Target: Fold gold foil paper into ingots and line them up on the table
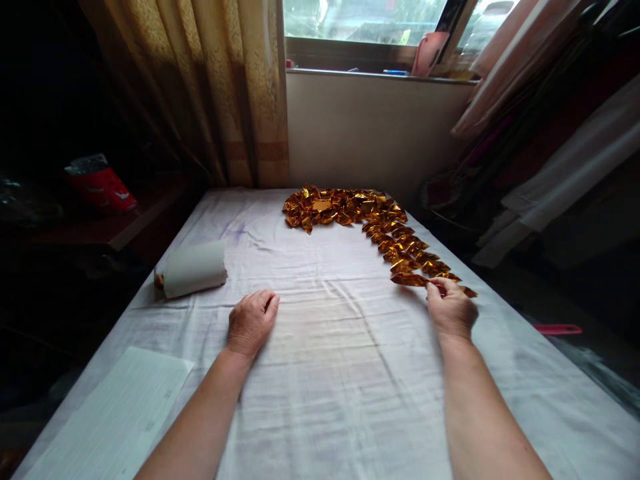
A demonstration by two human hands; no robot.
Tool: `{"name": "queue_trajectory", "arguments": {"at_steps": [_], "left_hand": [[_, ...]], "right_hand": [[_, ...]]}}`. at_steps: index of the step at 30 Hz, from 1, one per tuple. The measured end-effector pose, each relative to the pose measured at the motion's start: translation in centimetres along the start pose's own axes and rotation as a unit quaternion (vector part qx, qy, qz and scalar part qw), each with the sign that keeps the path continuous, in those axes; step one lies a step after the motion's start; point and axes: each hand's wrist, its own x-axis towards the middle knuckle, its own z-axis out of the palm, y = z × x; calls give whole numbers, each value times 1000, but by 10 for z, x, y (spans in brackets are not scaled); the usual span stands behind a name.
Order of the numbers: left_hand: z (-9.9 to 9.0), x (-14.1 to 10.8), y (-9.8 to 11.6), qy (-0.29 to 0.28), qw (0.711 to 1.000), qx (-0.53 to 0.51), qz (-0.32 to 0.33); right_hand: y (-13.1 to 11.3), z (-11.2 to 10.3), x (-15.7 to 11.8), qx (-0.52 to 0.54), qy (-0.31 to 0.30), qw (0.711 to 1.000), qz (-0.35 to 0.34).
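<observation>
My right hand (450, 307) pinches a folded gold foil piece (409, 279) at the near end of two rows of similar pieces. Those rows of folded gold foil (395, 243) run back along the right side of the cloth-covered table. At the far edge they meet a heaped pile of gold foil pieces (345, 205). My left hand (253, 320) rests on the white cloth (320, 387) with its fingers curled; whether anything is inside them is hidden. Left of it lies a white roll (195, 269) with a bit of gold at its end.
A lined paper sheet (115, 413) lies at the near left. Beyond the left edge, a red packet (100, 185) sits on a dark wooden surface. A pink cup (430, 53) stands on the windowsill. Clothes (565, 167) hang at right, and a curtain (200, 87) at left.
</observation>
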Motion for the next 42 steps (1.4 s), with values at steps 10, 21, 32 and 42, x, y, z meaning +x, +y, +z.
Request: {"name": "queue_trajectory", "arguments": {"at_steps": [10,21,32,42], "left_hand": [[0,1,-1,-1,1000,-1,-1],[3,1,-4,13,1000,-15,9],[3,0,-5,15,1000,-13,8],[2,1,-4,11,1000,-16,7]], "right_hand": [[-11,-2,-7,-99,-13,995,14],[-25,-6,-23,-176,-96,979,-38],[-21,4,-21,-179,-87,978,-62],[-42,11,-30,-118,-81,978,-149]]}}
